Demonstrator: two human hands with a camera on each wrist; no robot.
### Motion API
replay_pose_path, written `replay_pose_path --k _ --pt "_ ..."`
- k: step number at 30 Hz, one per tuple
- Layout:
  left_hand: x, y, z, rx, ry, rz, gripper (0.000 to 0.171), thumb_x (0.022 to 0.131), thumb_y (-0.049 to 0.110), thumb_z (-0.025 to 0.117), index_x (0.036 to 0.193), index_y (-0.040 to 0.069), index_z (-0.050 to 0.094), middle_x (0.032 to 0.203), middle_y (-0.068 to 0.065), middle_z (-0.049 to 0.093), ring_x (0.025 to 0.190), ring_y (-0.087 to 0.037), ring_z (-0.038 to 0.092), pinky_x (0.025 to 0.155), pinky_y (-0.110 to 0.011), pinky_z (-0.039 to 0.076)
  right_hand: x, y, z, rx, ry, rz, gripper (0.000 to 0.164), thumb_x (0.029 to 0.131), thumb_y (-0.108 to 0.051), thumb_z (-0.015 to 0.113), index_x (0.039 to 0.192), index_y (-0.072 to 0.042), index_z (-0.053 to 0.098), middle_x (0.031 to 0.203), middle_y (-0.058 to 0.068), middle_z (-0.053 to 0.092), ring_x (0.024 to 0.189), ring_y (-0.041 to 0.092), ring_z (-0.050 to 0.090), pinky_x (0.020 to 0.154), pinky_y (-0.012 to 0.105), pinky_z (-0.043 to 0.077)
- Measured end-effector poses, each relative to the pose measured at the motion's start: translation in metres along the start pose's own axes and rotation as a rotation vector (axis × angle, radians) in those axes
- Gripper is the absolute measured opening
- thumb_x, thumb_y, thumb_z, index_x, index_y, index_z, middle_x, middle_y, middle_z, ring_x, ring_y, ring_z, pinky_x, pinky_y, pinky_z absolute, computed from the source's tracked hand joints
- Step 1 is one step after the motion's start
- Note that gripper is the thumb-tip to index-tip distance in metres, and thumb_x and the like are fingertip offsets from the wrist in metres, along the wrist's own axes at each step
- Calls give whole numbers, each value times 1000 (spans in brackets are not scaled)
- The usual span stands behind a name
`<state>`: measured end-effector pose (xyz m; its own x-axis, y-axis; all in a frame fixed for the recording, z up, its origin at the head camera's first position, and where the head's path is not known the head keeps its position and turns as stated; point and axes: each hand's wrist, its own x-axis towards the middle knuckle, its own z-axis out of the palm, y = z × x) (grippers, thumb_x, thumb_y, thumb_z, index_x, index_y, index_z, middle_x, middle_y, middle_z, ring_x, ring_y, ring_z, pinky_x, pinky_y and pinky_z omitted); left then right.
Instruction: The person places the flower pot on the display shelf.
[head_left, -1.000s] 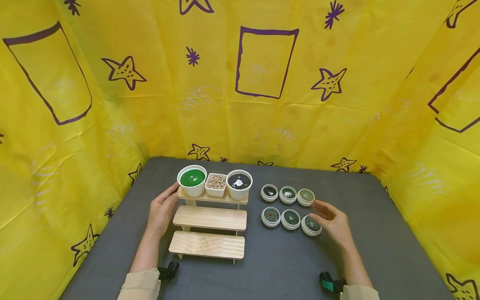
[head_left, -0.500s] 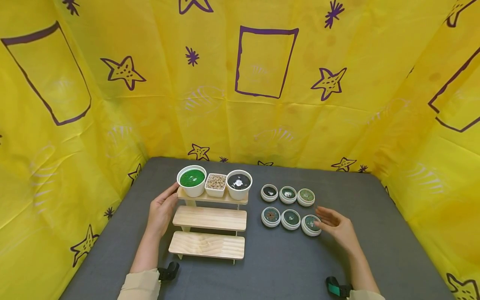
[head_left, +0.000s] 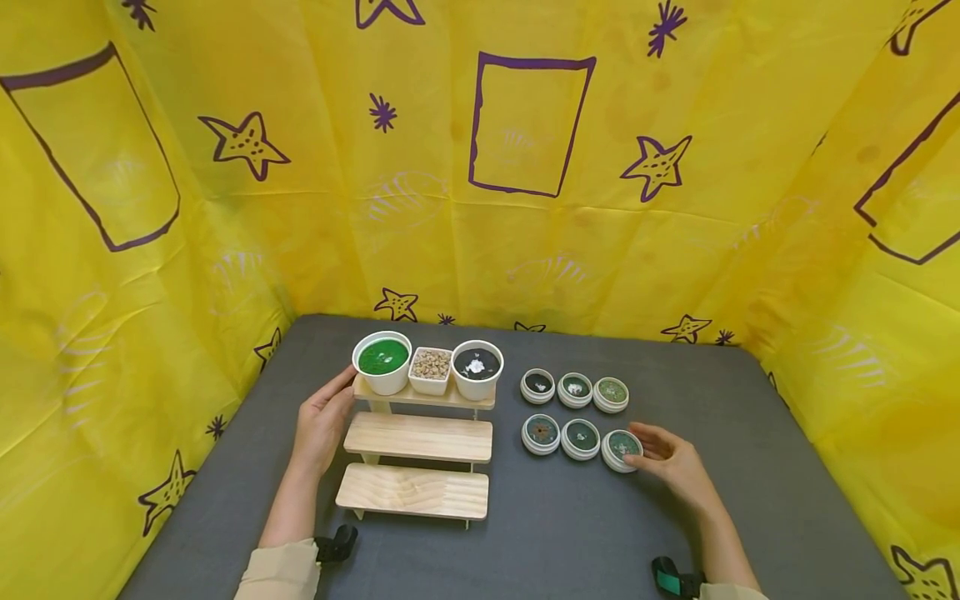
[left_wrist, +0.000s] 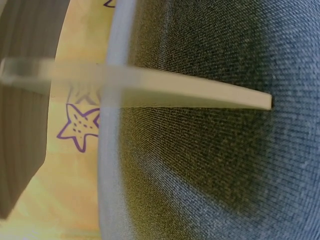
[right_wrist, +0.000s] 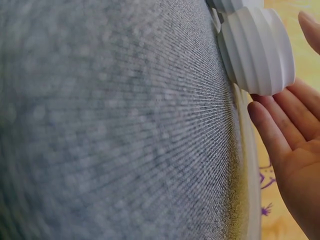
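A three-step wooden stand holds several white bowls on its top step. My left hand grips the left end of that step; the left wrist view shows part of the stand but not the hand. To the right, small round white pots with green or dark filling stand in two rows. My right hand is around the right side of the near row's rightmost pot, thumb in front and fingers behind. In the right wrist view, fingers lie beside this ribbed pot, with the thumb apart from it.
On the top step are a bowl with green filling, a square bowl of grainy pieces and a bowl with dark filling. The other pots sit close together on the grey table. Yellow cloth surrounds the table.
My right hand has moved down from beside the far row's right pot to the near row's right pot, closing in around it. The left hand has stayed at the stand.
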<state>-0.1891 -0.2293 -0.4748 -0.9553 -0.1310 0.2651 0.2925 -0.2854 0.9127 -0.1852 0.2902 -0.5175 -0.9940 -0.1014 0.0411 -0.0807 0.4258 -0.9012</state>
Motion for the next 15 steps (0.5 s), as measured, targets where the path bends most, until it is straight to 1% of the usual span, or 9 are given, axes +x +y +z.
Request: replay_pose_path --k 6,15 --pt "-1 0 0 1 -6 -3 37 101 -2 47 122 21 67 119 18 68 114 7 62 97 -8 49 1 3 -1 -1 -37 27 63 80 -10 81 134 7 55 129 31 61 99 -9 62 86 7 50" --pt "0 1 -1 2 -10 -1 36 101 -1 47 126 17 65 120 18 68 114 7 62 97 -8 49 1 7 -1 13 -66 23 64 78 -9 81 134 7 54 129 32 60 98 -9 63 84 9 52"
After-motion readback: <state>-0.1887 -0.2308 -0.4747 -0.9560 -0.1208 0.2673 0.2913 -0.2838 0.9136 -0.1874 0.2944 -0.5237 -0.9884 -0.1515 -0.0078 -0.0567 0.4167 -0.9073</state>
